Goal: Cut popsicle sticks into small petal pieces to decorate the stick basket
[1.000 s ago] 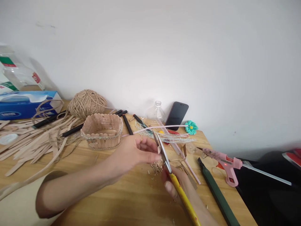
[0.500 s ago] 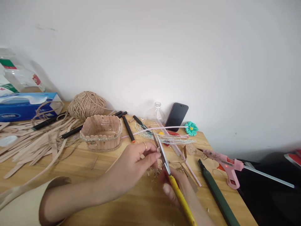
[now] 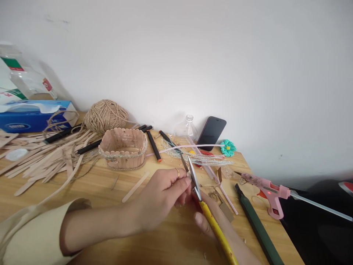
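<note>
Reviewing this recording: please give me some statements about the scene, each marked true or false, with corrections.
1. The right hand holds yellow-handled scissors. True.
2. The scissors are fully shut. False: their tips stand apart.
3. The left hand wears a ring. True.
4. The ball of twine sits inside the wooden basket. False: the ball of twine sits behind the wooden basket.
5. A phone is propped beside a teal flower. True.
6. The glue gun is at the far left. False: the pink glue gun is on the right.
</note>
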A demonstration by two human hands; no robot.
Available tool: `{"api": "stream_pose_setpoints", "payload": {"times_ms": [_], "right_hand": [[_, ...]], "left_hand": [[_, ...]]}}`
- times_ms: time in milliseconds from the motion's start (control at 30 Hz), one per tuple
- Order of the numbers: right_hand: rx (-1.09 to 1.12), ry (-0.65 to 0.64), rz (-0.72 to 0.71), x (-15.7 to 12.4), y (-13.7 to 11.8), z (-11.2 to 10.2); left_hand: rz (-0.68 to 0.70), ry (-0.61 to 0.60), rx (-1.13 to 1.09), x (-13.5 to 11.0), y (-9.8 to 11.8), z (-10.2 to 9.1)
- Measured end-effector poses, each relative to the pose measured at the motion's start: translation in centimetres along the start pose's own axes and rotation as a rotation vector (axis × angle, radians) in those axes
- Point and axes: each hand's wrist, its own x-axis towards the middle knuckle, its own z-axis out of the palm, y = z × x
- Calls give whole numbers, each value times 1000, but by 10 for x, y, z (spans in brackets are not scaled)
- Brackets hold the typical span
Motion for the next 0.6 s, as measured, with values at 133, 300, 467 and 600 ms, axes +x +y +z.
{"api": "stream_pose_setpoints", "payload": {"times_ms": [133,300,467,600], "right_hand": [[-59,6,-10,-4,-5,-1],[-39,-16,-17,-1,-6,-3],[52,-84,28,0,-5,-3],[84,-93,59,-2,-7,-4]], "left_hand": [[13,-16,-9,1,-1,-1],[38,-59,81,0,1,-8],[54,-103,179,1,6,-14],[76,-147,226,3,8,-18]]}}
